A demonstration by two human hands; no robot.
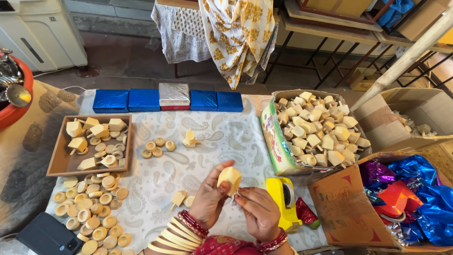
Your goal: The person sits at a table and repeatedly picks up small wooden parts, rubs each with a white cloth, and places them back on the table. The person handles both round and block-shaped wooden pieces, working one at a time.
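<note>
L. hand (pixel 210 196) grips a pale wooden block (pixel 230 179), thumb on its near face, fingers curled behind; block held up off the table, tilted, faceted top twd. the camera; r. hand (pixel 258 212) sits just below-right of the block, fingers bent inward, fingertips (pixel 240 199) touching the block's lower edge, pinching at its base; what lies betw. them, if anything, cannot be told. Both wrists carry bangles (pixel 188 226), red and cream.

Just left of the fingers: a small wooden piece w/ peg (pixel 178 198) lying on the patterned cloth (pixel 222 137); just right: a yellow tape dispenser (pixel 283 198), a red foil scrap beside it. Beyond the fingers, farther up the cloth: a small stacked wooden piece (pixel 189 138) and a cluster of round wooden discs (pixel 158 147).

Well left of the fingers: a wooden tray (pixel 59 163) w/ blocks and discs in it; below it, many loose discs (pixel 94 212) spread on the cloth; a dark phone (pixel 49 236) at the near-left corner.

Right of the fingers: a cardboard box of wooden blocks (pixel 316 130); nearer-right, an open carton of shiny foil (pixel 410 198), blue, red, purple. Far side: a row of blue foil-wrapped boxes (pixel 144 100), one silver box (pixel 174 96) among them.
</note>
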